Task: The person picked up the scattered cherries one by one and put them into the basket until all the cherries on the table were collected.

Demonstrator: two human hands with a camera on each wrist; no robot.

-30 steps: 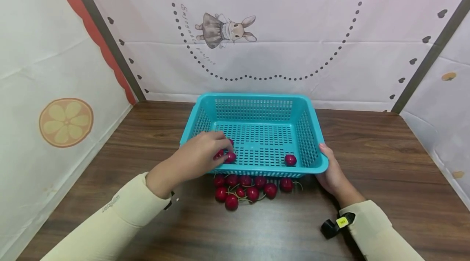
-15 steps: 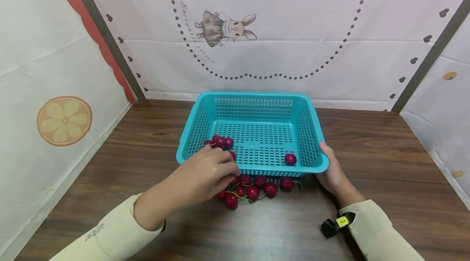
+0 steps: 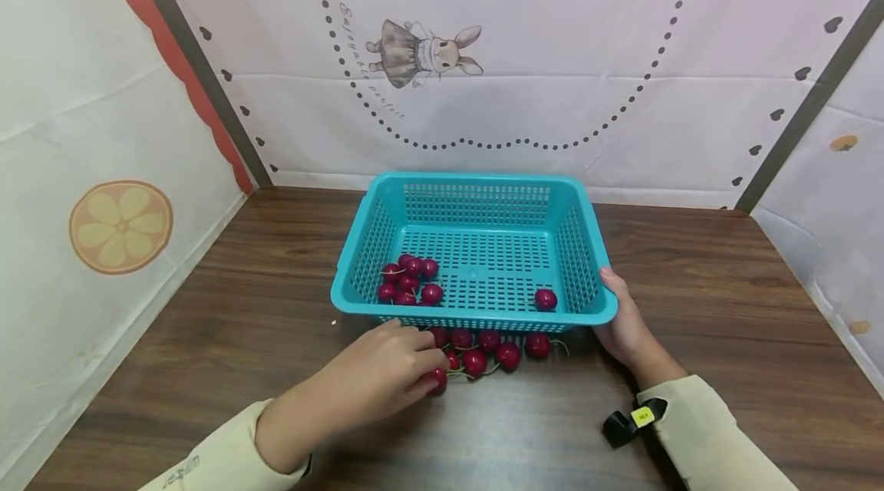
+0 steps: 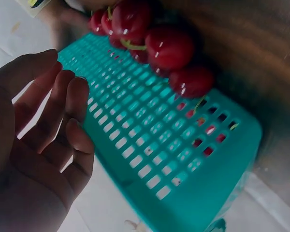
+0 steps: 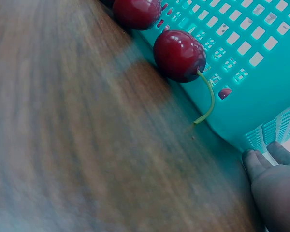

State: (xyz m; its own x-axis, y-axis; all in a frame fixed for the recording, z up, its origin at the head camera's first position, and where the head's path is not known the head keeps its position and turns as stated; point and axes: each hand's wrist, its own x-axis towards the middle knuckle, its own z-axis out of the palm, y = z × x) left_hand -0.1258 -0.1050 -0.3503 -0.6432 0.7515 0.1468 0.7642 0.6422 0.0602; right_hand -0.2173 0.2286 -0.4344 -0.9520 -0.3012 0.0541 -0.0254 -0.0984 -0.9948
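Observation:
A turquoise plastic basket (image 3: 473, 317) with slotted walls stands on the table. My right hand (image 3: 625, 326) grips its near right corner, thumb on the rim and fingers against the side. Red cherries (image 3: 474, 362) with green stems lie in a heap along the front wall. My left hand (image 3: 373, 372) is at the heap's left end, partly covering the cherries there. In the left wrist view its fingers (image 4: 77, 99) are loosely bent and nothing sits between them. Several cherries (image 3: 409, 284) lie in the basket's near left corner. One lone cherry (image 3: 545, 299) is near its right end.
The dark wooden table (image 3: 697, 284) extends to both sides of the basket. Behind it rises a white printed cloth wall (image 3: 552, 38), with further cloth at left and right. A black wrist camera (image 3: 621, 428) hangs at the right sleeve.
My left hand has come out of the basket's left corner, back toward me and down to the heap, uncovering the cherries in that corner. My right hand keeps its grip.

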